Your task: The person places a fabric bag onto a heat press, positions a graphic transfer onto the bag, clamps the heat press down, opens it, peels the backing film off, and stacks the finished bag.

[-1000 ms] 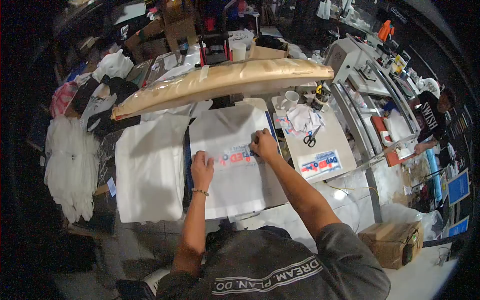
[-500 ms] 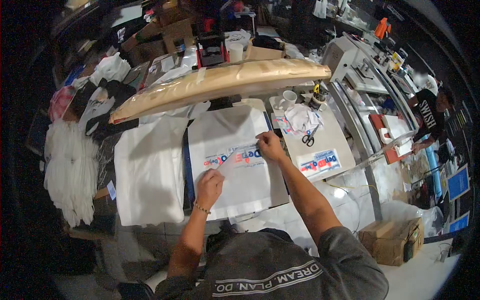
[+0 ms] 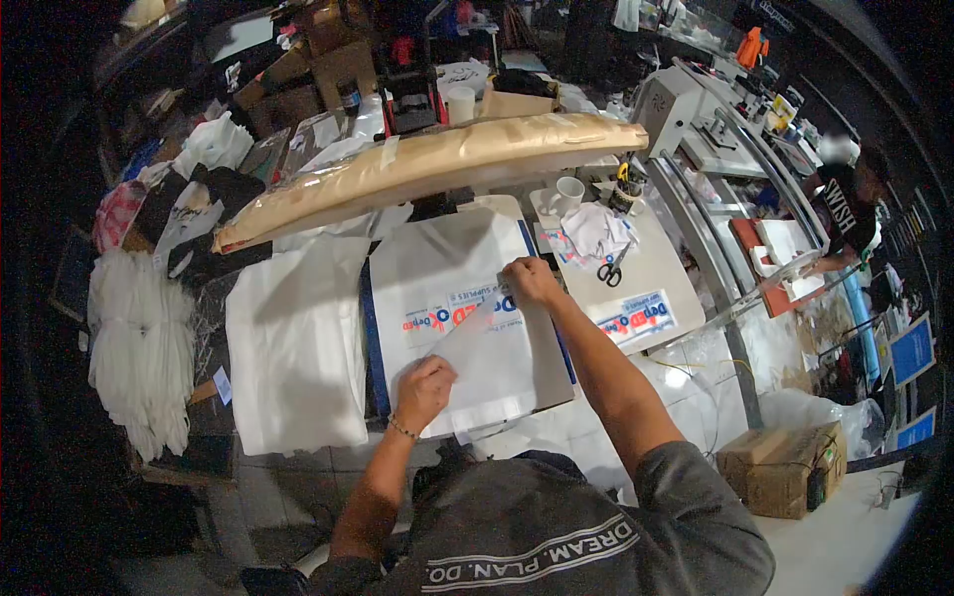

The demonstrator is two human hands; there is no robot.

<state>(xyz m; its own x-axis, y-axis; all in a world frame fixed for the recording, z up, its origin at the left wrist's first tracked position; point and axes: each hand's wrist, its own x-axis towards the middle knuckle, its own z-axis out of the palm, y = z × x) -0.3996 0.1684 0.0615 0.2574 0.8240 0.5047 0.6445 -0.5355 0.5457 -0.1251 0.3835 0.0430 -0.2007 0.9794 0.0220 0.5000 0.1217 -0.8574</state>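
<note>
A white fabric piece (image 3: 447,248) lies on a blue-edged board. Across its middle is a red and blue printed design (image 3: 427,320), seen partly through a thin translucent film (image 3: 475,360). My left hand (image 3: 427,387) pinches the film's near-left corner, which is lifted and folded back. My right hand (image 3: 535,281) is closed at the upper right of the print, its fingertips on the film or fabric; which one is unclear. To the right lies a printed transfer sheet (image 3: 641,316), below scissors (image 3: 609,271) and crumpled paper (image 3: 599,233).
A long wrapped roll (image 3: 437,159) spans behind the work. White cloth (image 3: 298,348) lies left. A mug (image 3: 566,195) and a pen holder (image 3: 626,194) stand behind the crumpled paper. A press machine (image 3: 696,139), a co-worker (image 3: 845,209) and a cardboard box (image 3: 780,467) are at right.
My left hand has moved down and slightly right, peeling the film's corner back, and more of the print shows. My right hand stays near the print's upper right.
</note>
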